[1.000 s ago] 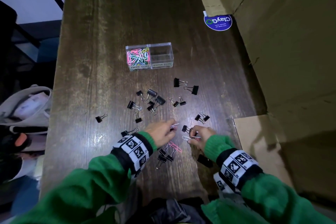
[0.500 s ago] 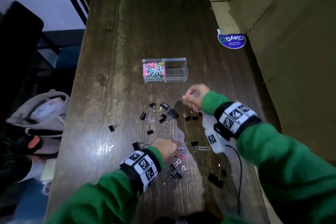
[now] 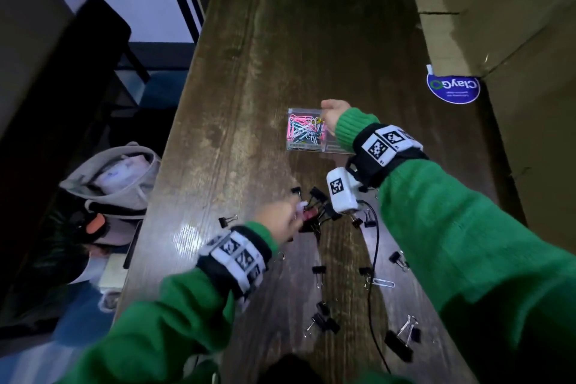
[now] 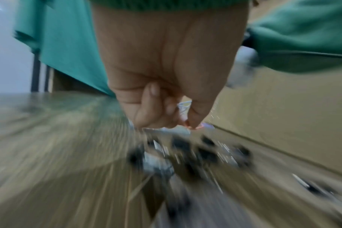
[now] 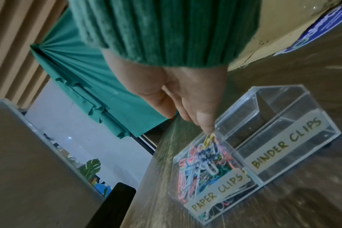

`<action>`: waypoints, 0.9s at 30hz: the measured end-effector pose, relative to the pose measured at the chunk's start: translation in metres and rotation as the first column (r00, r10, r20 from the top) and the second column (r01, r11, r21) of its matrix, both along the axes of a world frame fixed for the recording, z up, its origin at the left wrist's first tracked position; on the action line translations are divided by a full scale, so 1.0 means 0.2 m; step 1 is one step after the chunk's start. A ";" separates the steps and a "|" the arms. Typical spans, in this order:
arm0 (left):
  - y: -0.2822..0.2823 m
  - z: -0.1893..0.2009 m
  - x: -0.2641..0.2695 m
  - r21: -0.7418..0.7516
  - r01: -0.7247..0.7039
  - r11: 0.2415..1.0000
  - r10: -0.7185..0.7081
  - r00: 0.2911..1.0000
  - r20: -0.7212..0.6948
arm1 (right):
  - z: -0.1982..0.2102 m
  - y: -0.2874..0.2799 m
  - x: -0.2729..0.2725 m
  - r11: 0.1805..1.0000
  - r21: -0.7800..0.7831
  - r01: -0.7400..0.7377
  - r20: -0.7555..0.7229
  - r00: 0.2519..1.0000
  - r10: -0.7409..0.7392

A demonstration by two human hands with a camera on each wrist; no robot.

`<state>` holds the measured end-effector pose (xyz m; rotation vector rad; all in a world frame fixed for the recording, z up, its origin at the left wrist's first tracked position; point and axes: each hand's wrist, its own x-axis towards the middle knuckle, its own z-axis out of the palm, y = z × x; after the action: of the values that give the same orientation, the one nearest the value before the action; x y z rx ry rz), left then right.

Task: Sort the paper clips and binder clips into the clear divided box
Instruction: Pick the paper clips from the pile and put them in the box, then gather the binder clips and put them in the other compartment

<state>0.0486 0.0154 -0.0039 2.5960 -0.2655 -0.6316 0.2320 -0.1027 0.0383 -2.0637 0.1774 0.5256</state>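
R hand (image 3: 333,114) had gone from the table (image 3: 218,165) up over the box (image 5: 295,135), fingers loose above the paper clips (image 5: 201,162) side. L hand (image 4: 166,77) followed, pinching clips. Binder clips (image 3: 321,206) all still unsorted.

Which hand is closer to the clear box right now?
Right. The right hand is over the box, fingertips at the paper-clip compartment. The left hand is back over the binder clips, well short of the box, pinching paper clips.
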 end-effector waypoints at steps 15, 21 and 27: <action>-0.08 0.09 0.82 0.186 -0.108 0.977 0.067 0.975 0.214 | -0.26 -0.75 -1.18 0.747 -0.420 -0.516 -0.387 0.846 0.367; -0.03 0.10 0.81 0.091 -0.106 0.990 0.079 0.962 0.263 | -0.29 -0.71 -1.24 0.742 -0.490 -0.457 -0.318 0.886 0.336; 0.02 0.08 0.78 0.022 -0.198 0.980 0.177 0.914 0.366 | -0.12 -0.67 -1.10 0.446 -0.517 -0.730 -0.520 0.682 0.514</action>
<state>0.2047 0.0193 0.0131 2.7393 -0.1088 -0.0889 0.0123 -0.2364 0.0140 -2.7837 -0.3246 1.4318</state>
